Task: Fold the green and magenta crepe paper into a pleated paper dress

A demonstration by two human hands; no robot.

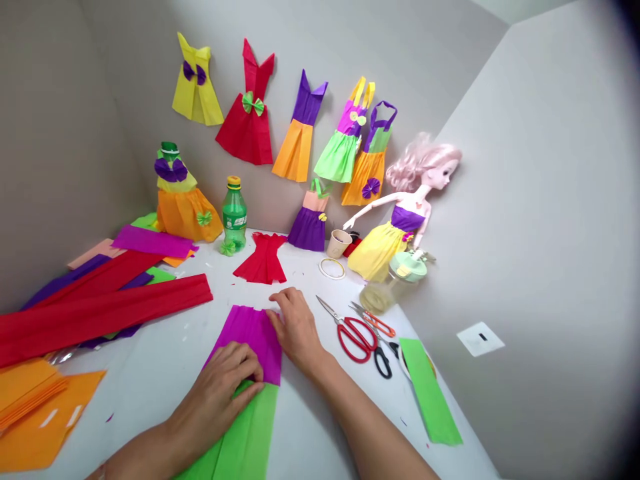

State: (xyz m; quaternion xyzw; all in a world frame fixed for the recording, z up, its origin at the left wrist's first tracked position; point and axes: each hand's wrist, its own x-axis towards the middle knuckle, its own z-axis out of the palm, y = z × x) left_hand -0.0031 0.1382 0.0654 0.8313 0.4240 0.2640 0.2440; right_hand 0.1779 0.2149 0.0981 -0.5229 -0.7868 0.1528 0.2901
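Note:
A magenta crepe paper piece (265,343) lies on the white table in front of me, its lower edge meeting a pleated green crepe paper piece (250,427). My left hand (233,370) rests across the seam between the two, fingers slightly bent and lying on the paper, thumb over the green. At the top right corner of the magenta paper is my right hand (295,330), with thumb and forefinger apart and the thumb at the paper's edge. Just beyond it a small red paper dress (263,259) lies flat.
Red-handled scissors (356,339), black-handled scissors (383,363) and a green strip (430,393) lie right. Behind stand a green bottle (235,217), paper cup (339,243), tape roll (332,269), jar (395,283) and doll (400,227). Red crepe paper (125,307) lies left.

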